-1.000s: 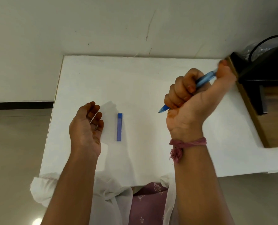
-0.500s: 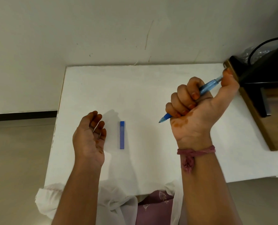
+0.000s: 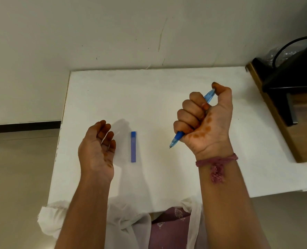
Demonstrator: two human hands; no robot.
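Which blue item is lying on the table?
The flat rectangular blue case, lying untouched on the white table; the blue pen is clenched in the right hand.

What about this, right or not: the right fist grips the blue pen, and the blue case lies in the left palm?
Not quite. In the head view the right hand grips the blue pen, but the blue case lies on the white table, beside the left hand.
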